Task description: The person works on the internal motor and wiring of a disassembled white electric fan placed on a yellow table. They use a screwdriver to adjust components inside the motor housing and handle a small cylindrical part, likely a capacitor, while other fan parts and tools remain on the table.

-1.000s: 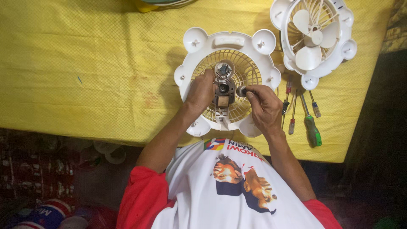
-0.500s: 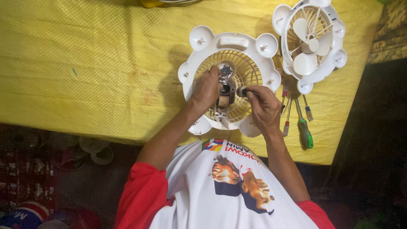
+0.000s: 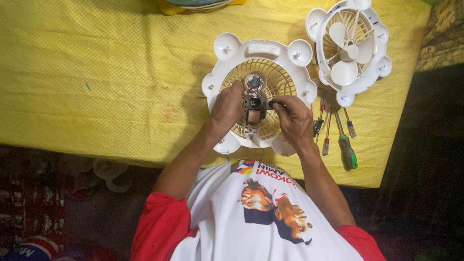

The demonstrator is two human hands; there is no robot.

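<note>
A white fan housing (image 3: 232, 50) with a beige grille lies flat on the yellow tablecloth (image 3: 96, 72). A small metal fan motor (image 3: 253, 102) stands at the grille's centre. My left hand (image 3: 227, 108) grips the motor from its left side. From the right, my right hand (image 3: 294, 118) pinches a small part on the motor's side with thumb and fingertips. Both forearms reach up from my white and red shirt at the bottom of the view.
A second white fan half (image 3: 350, 46) with its white blades lies at the upper right. Several screwdrivers (image 3: 345, 145), one with a green handle, lie right of my right hand near the table's front edge. A yellow object (image 3: 193, 5) sits at the far edge.
Both hands stay on the motor in nearly the same pose. Only the view has swayed slightly.
</note>
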